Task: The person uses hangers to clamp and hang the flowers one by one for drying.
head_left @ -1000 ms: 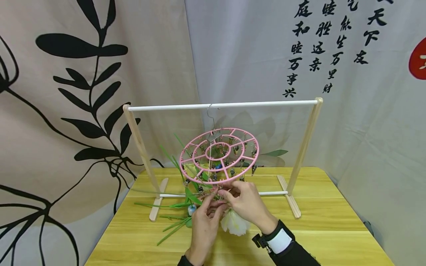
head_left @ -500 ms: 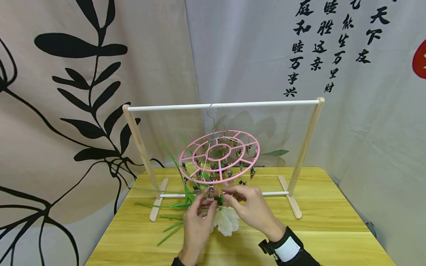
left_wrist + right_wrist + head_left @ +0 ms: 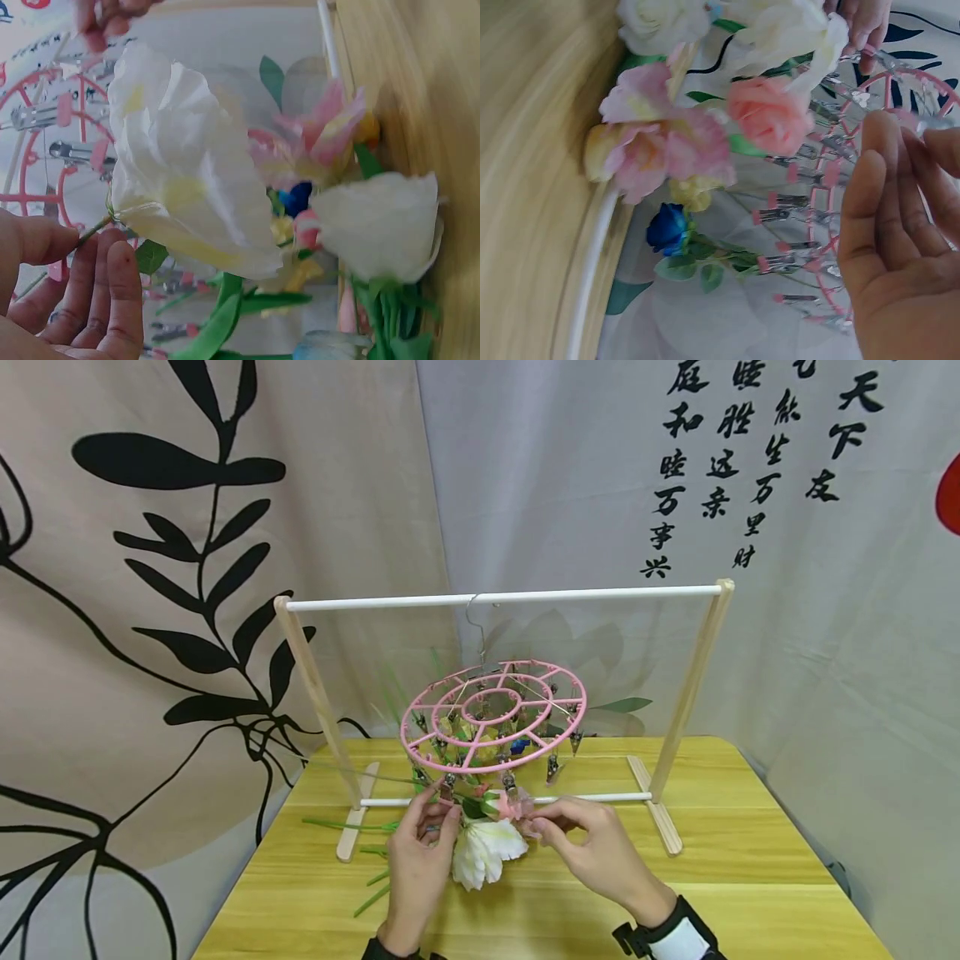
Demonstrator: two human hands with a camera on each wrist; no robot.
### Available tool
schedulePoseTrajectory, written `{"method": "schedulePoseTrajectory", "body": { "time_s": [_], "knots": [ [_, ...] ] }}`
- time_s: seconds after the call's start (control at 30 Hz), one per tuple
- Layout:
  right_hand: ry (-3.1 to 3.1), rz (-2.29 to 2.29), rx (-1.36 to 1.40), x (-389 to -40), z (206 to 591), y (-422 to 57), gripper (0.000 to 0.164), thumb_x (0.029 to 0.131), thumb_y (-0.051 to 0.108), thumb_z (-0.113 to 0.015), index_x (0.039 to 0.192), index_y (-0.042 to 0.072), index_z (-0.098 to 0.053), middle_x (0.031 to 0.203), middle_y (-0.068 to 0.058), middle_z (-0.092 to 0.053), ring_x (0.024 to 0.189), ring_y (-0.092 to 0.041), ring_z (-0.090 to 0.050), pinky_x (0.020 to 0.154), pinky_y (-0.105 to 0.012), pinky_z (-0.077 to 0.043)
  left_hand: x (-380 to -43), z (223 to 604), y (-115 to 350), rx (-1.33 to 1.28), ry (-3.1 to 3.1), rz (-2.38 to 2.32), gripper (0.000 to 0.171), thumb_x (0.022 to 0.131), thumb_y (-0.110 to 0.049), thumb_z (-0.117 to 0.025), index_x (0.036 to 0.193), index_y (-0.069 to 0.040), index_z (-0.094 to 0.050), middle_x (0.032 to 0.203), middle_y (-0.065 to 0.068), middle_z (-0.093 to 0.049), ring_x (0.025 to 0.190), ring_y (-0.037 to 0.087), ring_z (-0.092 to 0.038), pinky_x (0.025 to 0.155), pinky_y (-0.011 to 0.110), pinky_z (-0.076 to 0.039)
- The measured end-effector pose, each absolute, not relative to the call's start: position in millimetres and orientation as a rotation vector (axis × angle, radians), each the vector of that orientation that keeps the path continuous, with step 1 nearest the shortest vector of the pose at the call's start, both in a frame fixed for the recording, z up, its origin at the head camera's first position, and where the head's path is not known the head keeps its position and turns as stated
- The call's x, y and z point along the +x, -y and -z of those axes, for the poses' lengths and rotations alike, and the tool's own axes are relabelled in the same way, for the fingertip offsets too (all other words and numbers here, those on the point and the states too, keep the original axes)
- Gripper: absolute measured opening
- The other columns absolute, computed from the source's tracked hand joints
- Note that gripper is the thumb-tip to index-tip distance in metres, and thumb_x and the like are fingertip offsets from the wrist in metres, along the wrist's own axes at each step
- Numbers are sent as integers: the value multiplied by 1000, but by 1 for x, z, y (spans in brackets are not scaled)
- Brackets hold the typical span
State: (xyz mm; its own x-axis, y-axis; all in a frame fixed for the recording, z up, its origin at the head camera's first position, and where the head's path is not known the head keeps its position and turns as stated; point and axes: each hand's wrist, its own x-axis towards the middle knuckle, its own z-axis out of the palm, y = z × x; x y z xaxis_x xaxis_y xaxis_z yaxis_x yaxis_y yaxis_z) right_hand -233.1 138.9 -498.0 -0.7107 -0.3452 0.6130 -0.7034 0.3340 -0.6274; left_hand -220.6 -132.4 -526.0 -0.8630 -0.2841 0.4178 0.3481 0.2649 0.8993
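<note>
My left hand (image 3: 420, 852) is at the front of a pink round clip hanger (image 3: 480, 769). In the left wrist view, its thumb and fingers pinch the green stem (image 3: 91, 231) of a white flower (image 3: 187, 180), just below a metal clip (image 3: 449, 782) in the head view. The white flower (image 3: 483, 853) hangs over the table. My right hand (image 3: 600, 843) is beside a pink bloom (image 3: 513, 805) under another clip (image 3: 508, 782), thumb and index tips close together. Something pinkish shows at those fingertips; whether they hold it I cannot tell.
The hanger hooks onto a white rod (image 3: 600, 594) on a wooden stand (image 3: 690, 693). A blue rose (image 3: 667, 229), a pink rose (image 3: 769, 116) and a pink lily-like flower (image 3: 664, 135) hang nearby. Green stems (image 3: 348, 823) stick out left above the table (image 3: 675, 910).
Both hands start close together; the left hand and white flower have shifted left, the right hand right. The hanger has turned, bringing a pink bloom and another clip into view between the hands.
</note>
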Motion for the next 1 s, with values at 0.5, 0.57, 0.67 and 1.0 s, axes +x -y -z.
{"method": "schedulePoseTrajectory", "body": {
  "time_s": [0.5, 0.57, 0.67, 1.0],
  "knots": [
    [2489, -1268, 847, -228, 535, -170, 11, 114, 18, -79, 114, 23, -88, 108, 7, -88, 90, 3, -75, 76, -24, -67, -233, 524, 175, -59, 2050, 1570, 41, 108, -7, -84, 148, -14, -78, 117, 9, -88, 101, 6, -81, 85, 20, -68],
    [2512, -1246, 834, -227, 539, -172, 10, 113, 18, -79, 114, 23, -88, 107, 8, -87, 89, 4, -74, 75, -24, -66, -235, 525, 182, -74, 2068, 1553, 39, 109, -8, -84, 147, -15, -78, 118, 9, -89, 102, 5, -81, 86, 20, -68],
    [2532, -1217, 847, -224, 548, -175, 9, 113, 18, -79, 116, 21, -88, 108, 8, -86, 89, 3, -73, 74, -23, -65, -238, 527, 196, -72, 2113, 1494, 35, 112, -12, -81, 146, -16, -79, 120, 7, -88, 104, 4, -81, 87, 18, -67],
    [2776, -1198, 904, -217, 569, -176, 18, 112, 20, -82, 127, 11, -85, 120, -4, -82, 101, -3, -74, 83, -24, -66, -258, 548, 259, 28, 2525, 985, 13, 114, -10, -76, 123, -7, -85, 110, 12, -87, 101, 32, -84, 74, 33, -64]
  ]
}}
